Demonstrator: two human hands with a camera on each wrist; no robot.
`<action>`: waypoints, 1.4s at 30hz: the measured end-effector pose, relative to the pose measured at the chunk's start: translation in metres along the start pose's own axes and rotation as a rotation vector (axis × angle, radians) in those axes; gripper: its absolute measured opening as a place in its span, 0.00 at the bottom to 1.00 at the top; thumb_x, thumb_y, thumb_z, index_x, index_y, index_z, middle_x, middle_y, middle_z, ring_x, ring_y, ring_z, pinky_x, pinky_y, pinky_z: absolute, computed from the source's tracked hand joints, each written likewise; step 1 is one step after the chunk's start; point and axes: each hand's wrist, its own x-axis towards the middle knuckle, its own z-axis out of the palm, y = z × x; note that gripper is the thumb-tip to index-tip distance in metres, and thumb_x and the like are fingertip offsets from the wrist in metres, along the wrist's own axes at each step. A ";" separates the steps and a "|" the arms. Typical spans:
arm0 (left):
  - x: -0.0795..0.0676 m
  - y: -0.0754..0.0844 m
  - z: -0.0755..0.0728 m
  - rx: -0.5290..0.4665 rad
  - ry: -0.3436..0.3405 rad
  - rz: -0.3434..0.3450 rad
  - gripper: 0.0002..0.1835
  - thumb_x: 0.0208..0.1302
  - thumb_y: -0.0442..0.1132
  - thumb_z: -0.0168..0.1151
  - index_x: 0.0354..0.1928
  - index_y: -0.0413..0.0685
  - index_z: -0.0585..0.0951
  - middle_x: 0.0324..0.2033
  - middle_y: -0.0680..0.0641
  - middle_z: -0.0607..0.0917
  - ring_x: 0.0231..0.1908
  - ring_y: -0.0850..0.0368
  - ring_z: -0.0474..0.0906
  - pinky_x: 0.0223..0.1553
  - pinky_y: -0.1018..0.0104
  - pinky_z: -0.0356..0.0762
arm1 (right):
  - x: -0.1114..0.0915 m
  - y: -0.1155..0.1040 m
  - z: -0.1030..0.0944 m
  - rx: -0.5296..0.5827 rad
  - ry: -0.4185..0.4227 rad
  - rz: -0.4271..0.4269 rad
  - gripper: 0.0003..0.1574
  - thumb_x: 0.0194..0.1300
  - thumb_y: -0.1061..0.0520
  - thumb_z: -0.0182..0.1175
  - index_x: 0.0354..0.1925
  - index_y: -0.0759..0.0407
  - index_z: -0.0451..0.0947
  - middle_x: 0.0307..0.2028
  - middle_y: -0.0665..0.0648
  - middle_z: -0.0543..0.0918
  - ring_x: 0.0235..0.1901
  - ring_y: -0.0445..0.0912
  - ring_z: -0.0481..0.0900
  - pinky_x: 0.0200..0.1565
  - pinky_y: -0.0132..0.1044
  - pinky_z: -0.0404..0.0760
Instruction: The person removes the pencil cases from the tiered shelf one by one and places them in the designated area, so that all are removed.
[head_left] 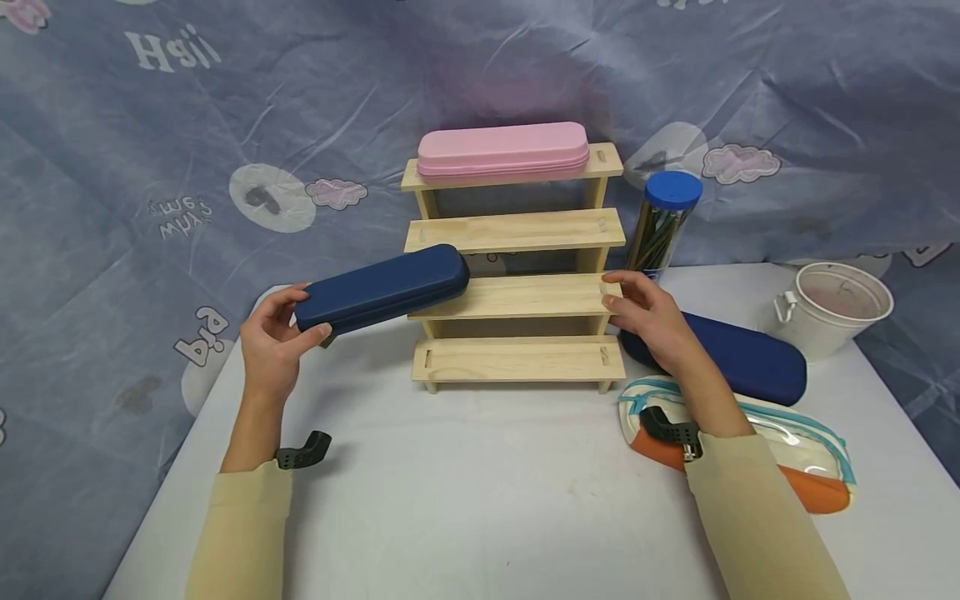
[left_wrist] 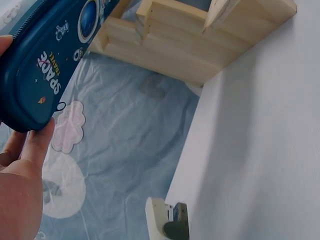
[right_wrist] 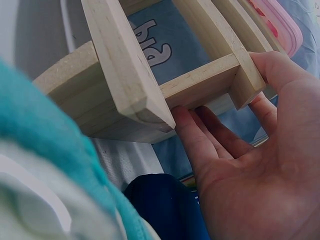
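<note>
Holding one of two navy cases (head_left: 382, 287) (head_left: 738, 357)

Navy space-print case (head_left: 382, 287), pale-yellow shelf (head_left: 525, 297)

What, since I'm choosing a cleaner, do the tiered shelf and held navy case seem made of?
Tiered shelf: pale wood, apparently unvarnished, given its visible grain and matte look.
Held navy case: probably moulded synthetic with a soft sheen, judging by its smooth, rounded form.

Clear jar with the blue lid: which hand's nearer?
Right. The right hand grips the right end of the wooden rack, just in front of the jar; the left hand is far to the left, holding a dark blue case.
</note>
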 end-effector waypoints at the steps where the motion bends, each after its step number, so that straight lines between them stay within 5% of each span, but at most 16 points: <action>1: -0.001 0.000 -0.001 0.003 0.003 -0.001 0.25 0.42 0.11 0.64 0.48 0.23 0.75 0.55 0.31 0.72 0.55 0.40 0.68 0.48 0.63 0.78 | 0.000 0.000 0.000 0.002 0.000 0.000 0.34 0.66 0.43 0.60 0.65 0.51 0.65 0.68 0.57 0.62 0.63 0.52 0.65 0.56 0.47 0.73; 42: -0.028 -0.013 -0.060 0.043 0.173 -0.042 0.27 0.38 0.06 0.60 0.47 0.16 0.71 0.55 0.25 0.69 0.55 0.41 0.68 0.49 0.65 0.77 | 0.000 0.000 0.000 0.009 -0.003 -0.001 0.34 0.66 0.43 0.60 0.65 0.50 0.65 0.65 0.57 0.65 0.62 0.52 0.67 0.52 0.38 0.76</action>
